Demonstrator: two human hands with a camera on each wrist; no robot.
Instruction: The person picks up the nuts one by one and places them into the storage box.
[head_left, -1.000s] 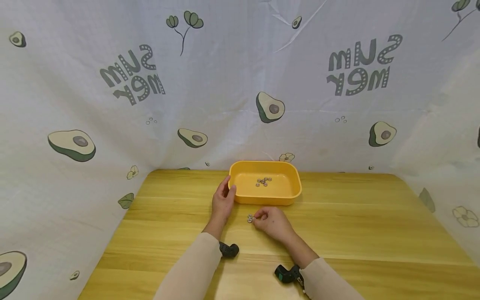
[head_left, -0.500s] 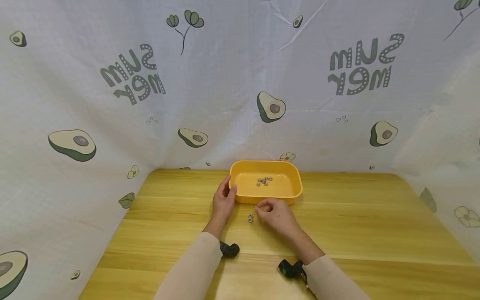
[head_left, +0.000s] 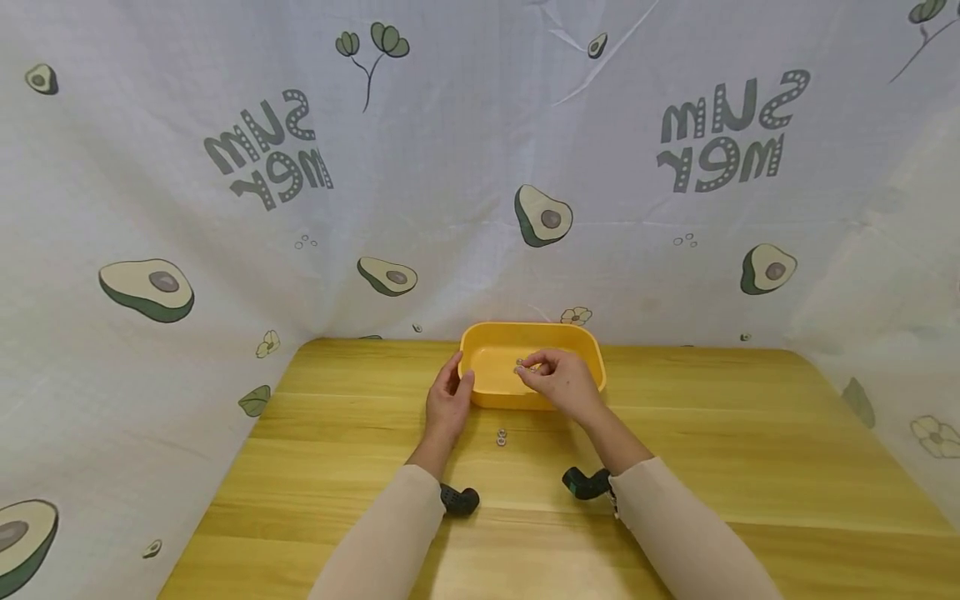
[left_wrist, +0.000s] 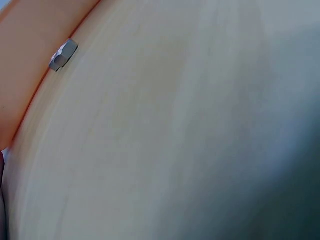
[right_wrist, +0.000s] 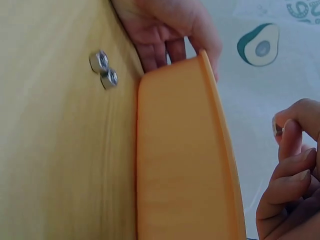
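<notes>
My right hand is above the yellow plastic tray, pinching a small metal nut between thumb and index finger. My left hand grips the tray's left end, its fingers against the outer side and a digit reaching the rim in the right wrist view. Two silver hex nuts sit side by side on the table in front of the tray. The left wrist view catches nuts beside the tray wall. Most of the nuts in the tray are hidden behind my right hand.
The wooden table extends to both sides of the tray. Behind it hangs a white cloth printed with avocados, close to the tray's back edge. A black wrist camera sits at my left wrist, and another at my right.
My right hand has taken a nut from beside the two on the table and carried it forward and up over the tray. My left hand has stayed on the tray's end.
</notes>
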